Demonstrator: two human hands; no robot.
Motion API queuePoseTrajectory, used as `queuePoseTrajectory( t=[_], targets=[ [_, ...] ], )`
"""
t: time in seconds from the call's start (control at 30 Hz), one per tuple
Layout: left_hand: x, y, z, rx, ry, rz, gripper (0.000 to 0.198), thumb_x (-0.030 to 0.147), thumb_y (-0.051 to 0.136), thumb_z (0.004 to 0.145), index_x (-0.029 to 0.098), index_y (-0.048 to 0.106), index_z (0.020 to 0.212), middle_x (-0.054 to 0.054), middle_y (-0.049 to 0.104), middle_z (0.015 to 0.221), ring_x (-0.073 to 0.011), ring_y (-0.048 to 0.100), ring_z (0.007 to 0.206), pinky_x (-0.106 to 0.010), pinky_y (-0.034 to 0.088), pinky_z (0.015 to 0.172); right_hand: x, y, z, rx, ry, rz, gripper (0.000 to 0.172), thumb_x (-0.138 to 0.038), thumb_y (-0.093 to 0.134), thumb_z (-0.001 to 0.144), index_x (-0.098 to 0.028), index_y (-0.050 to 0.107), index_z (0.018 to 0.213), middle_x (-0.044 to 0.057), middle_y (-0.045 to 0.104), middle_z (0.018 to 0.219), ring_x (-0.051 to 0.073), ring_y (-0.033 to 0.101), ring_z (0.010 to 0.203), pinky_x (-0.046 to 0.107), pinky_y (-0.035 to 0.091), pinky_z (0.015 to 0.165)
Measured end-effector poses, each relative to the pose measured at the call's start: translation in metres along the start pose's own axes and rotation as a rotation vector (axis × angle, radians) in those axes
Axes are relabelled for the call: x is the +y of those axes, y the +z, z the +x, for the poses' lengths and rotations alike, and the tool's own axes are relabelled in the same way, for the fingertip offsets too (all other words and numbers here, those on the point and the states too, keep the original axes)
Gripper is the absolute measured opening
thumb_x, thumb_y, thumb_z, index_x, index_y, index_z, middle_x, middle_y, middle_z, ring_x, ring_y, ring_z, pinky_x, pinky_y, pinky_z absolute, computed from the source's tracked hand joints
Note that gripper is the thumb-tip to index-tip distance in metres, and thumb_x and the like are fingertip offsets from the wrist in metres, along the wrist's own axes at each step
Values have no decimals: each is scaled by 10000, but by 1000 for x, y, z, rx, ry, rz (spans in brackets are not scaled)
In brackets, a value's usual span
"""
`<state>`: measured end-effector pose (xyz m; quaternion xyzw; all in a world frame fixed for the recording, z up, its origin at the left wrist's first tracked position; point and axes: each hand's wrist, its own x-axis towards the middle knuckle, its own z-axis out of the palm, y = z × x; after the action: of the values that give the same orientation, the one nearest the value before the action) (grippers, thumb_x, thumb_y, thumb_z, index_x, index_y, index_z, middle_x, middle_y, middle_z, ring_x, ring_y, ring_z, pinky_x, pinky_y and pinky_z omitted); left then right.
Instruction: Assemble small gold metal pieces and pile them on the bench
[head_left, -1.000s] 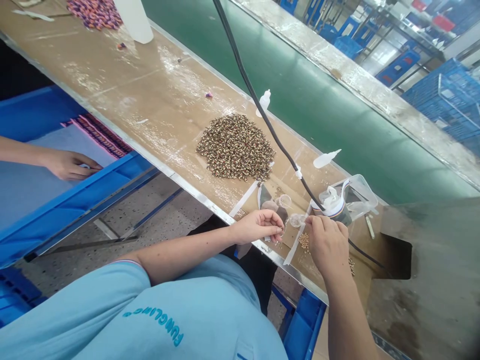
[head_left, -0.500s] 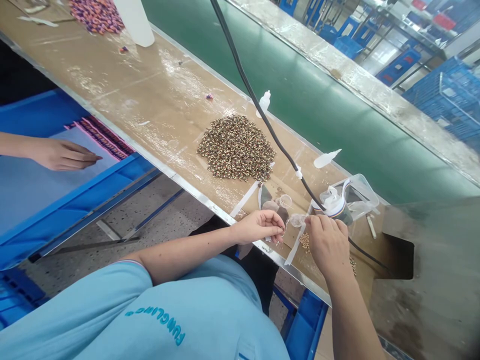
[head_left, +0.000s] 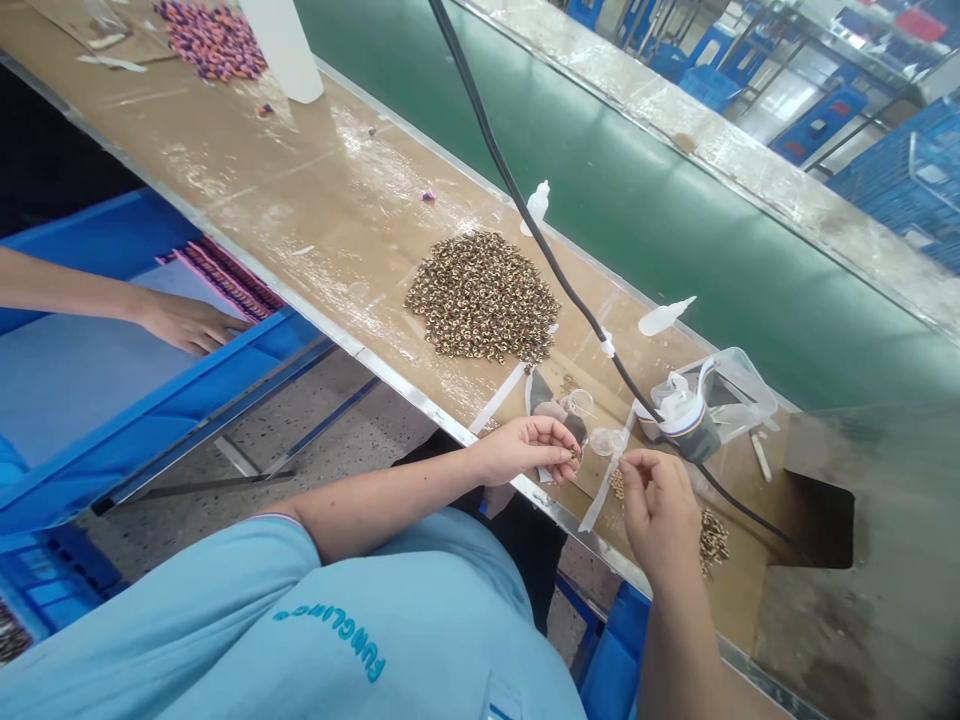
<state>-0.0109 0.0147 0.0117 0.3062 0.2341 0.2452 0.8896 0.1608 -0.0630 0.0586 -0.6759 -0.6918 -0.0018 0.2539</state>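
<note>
We pinch a tiny brown-and-gold bead between the thumb and fingertips of our left hand, which is curled narrow just past the metal edge of a brown bench. Our right hand is close beside it, its fingertips drawn narrowly together; whether they hold anything is too small to tell.

Just above those fingertips sits a clear plastic cup, with a second cup near the left hand. Loose tan beads lie by the right hand, and a small heap of darker beads lies beyond it. A large pile of brown-and-gold beads spreads across the bench past a strip of white tape.

To the right stand a banded pot and a clear plastic box, with a black cable running above them. Farther along are a white bottle and a heap of purple-and-orange beads. On our left, a co-worker's hand rests flat on a blue crate's cloth lining.
</note>
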Motion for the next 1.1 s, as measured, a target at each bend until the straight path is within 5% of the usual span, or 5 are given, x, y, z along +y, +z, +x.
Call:
queuePoseTrajectory(
  t=[0.23,1.1],
  targets=[
    [0,-2,-2,-22,-32,-4,383,350,790,597,104,587,809,-23,669,637,-101,633,576,-225,489,605,-24,16,-10,-63,50,168,183,-305,412,911,-215,522,797,6,566,739,140,530,698,269,391,648],
    [-1,-2,-2,-2,-45,55,368,336,791,591,116,540,746,-20,663,581,-110,629,533,-228,476,570,-25,22,-11,-112,-5,96,177,-272,413,913,-224,516,778,8,586,748,149,529,711,273,378,663]
  ],
)
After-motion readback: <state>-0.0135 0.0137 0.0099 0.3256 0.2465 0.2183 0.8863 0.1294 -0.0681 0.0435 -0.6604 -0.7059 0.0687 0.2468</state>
